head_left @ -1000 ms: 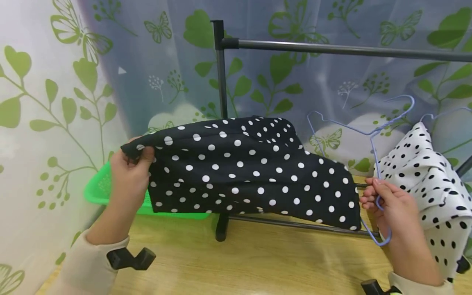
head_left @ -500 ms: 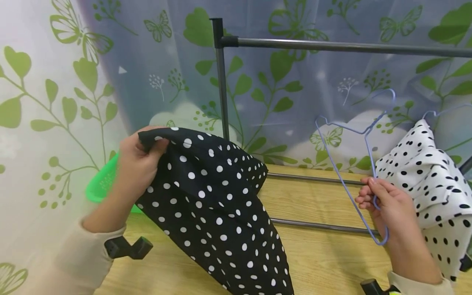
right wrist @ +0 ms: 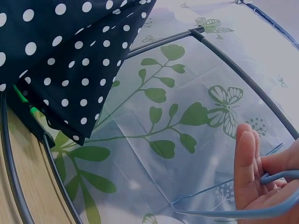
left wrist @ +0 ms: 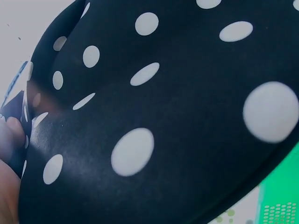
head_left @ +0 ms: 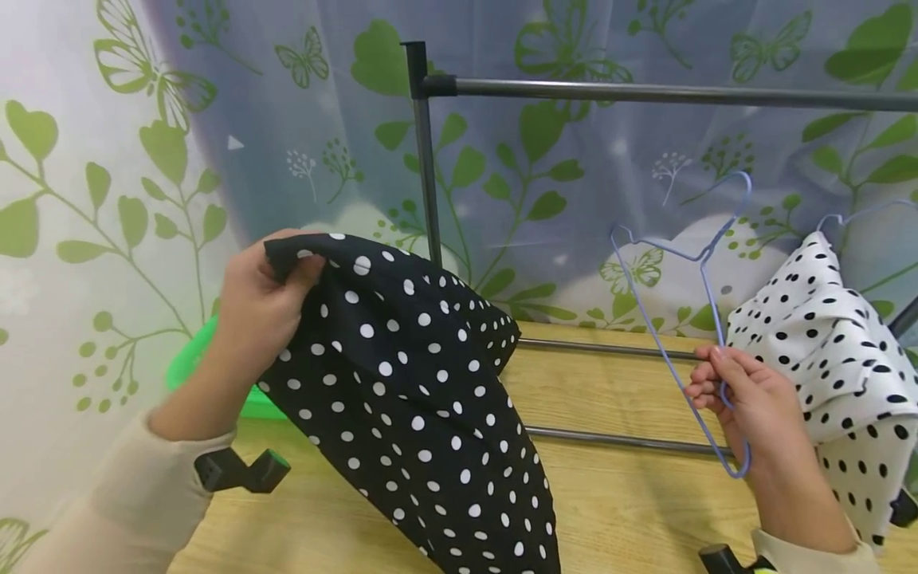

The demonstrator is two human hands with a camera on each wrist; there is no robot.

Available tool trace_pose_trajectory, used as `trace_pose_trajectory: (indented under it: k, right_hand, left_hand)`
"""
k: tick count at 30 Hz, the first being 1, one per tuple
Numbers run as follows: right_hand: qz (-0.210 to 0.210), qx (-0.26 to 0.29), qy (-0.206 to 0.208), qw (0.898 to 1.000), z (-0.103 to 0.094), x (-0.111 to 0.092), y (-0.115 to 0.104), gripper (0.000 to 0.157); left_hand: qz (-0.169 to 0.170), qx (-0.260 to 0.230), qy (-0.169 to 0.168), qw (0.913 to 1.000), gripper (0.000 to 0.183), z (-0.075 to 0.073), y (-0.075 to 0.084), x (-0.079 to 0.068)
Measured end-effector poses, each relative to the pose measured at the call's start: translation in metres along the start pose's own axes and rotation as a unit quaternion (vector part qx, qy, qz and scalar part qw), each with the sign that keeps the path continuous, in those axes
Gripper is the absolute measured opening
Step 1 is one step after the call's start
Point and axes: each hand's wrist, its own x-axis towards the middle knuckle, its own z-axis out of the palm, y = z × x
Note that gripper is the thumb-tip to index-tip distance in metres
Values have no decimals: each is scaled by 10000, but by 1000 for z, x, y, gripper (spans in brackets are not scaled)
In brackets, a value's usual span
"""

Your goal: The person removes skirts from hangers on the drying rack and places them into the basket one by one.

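Note:
My left hand (head_left: pixel 261 311) pinches one edge of a black cloth garment with white polka dots (head_left: pixel 402 375), thumb in front. The cloth droops to the right and down past the bottom of the head view. It fills most of the left wrist view, where part of the left hand (left wrist: pixel 11 140) shows at the edge. In my right hand (head_left: pixel 760 406) a blue wire clothes hanger (head_left: pixel 656 319) is held near one lower corner, its hook pointing up. The right wrist view shows the right fingers (right wrist: pixel 246 158) curled about the hanger wire. Hanger and black garment are apart.
A dark metal garment rack (head_left: pixel 610 92) stands behind on a wood-look surface (head_left: pixel 610 510). White cloth with black dots (head_left: pixel 846 351) hangs on another hanger (head_left: pixel 871 211) at right. Behind my left hand lies a green perforated basket (head_left: pixel 190 359). A leaf-patterned curtain (head_left: pixel 344 119) covers the back.
The black garment, earlier stretched sideways as far as the hanger, has swung down and away, exposing the whole hanger. My right hand keeps hold of the hanger, which has tilted a little left.

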Motion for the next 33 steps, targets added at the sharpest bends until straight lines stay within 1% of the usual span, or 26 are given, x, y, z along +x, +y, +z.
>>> trace_pose_trajectory:
  k: [6, 9, 12, 18, 21, 24, 28, 31, 33]
  right_hand:
    - [-91, -7, -64, 9999, 1, -1, 2, 21]
    - [-130, 12, -122, 9998, 2, -1, 3, 21]
    - [-175, -15, -161, 9997, 3, -2, 2, 21]
    - [-99, -131, -178, 9997, 6, -2, 1, 21]
    - [-90, -135, -150, 9998, 6, -1, 0, 21]
    - [-69, -102, -141, 9998, 7, 0, 0, 20]
    - [28, -158, -98, 9998, 8, -1, 0, 20]
    - [23, -208, -130, 9997, 9, -1, 0, 20]
    - [-8, -217, -189, 9996, 10, -1, 1, 20]
  left_hand:
    - [118, 205, 66, 9997, 11, -5, 5, 9]
    - [187, 214, 52, 9996, 12, -9, 7, 14]
    - [170, 303, 86, 9994, 13, -14, 9, 19]
    - [-70, 459, 354, 9983, 11, -27, 11, 28]
    - [-184, 618, 464, 9968, 10, -34, 12, 35]
    - [-325, 690, 548, 9956, 14, -41, 13, 43]
    - [-463, 562, 716, 9948, 20, -49, 14, 49]
    - [-467, 401, 859, 9944, 21, -55, 16, 52]
    - [-461, 392, 907, 9940, 22, -59, 17, 54]
